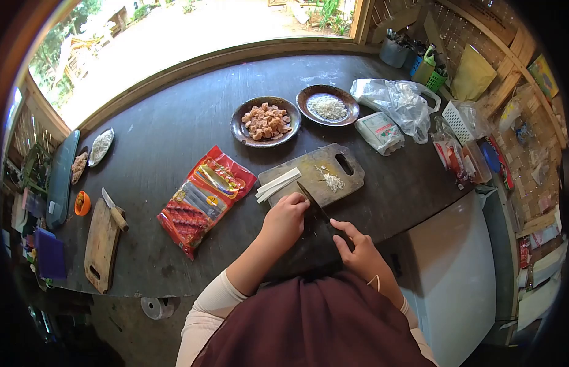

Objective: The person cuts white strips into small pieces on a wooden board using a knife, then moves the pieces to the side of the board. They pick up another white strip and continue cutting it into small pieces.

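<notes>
My right hand [358, 248] grips the handle of a dark-bladed knife [312, 200], whose blade points up and left over the near edge of a worn wooden cutting board [353, 178]. Close to the blade, at the board's near left side, my left hand [287, 219] has its fingers bent together; whatever is in them is hidden. Long white strips [278, 185] lie on the board just beyond my left hand. A small heap of finely cut white bits [332, 181] rests on the board's right half.
Beyond the board stand a bowl of brownish-pink pieces [266, 122] and a bowl of white shreds [328, 109]. A red food packet [205, 200] lies left. Plastic bags [396, 104] sit right. Farther left are another board [99, 251], a second knife [116, 213] and an orange cup [82, 204].
</notes>
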Demonstrator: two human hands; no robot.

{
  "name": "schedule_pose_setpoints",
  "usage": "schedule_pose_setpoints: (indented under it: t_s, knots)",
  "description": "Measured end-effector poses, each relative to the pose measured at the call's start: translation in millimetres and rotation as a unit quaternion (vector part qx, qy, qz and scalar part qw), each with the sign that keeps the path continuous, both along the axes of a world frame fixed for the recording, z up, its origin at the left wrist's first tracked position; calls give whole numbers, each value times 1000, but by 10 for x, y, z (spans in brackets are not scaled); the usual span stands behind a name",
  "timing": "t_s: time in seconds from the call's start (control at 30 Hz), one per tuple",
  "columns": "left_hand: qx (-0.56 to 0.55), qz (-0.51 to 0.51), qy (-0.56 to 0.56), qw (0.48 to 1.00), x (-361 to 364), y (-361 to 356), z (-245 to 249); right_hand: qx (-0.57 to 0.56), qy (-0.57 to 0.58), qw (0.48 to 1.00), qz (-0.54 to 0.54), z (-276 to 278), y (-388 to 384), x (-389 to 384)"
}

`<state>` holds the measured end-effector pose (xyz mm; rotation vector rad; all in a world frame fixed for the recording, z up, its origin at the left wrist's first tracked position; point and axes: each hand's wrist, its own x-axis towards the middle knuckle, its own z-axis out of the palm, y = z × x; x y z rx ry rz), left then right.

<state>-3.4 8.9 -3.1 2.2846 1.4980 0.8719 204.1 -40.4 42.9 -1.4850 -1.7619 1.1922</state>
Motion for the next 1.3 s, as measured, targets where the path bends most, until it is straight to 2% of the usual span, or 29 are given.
schedule_pose_setpoints:
  t_s: [0.17, 0.63, 1.0, 1.3]
  knots:
    - [-15, 0, -34, 999, -1, -7, 18, 3, 2, 1000, 0, 0, 51, -37]
    - [-12, -6, -37, 999, -19, 0, 23, 27, 7, 1000, 2, -29, 74, -94]
    - [-16, -5, -20, 1000, -22, 10, 1, 113, -31, 993, 32, -92, 115, -129]
    - [-16, -4, -15, 1000, -10, -3, 12, 90, -29, 995, 17, -103, -50, 34]
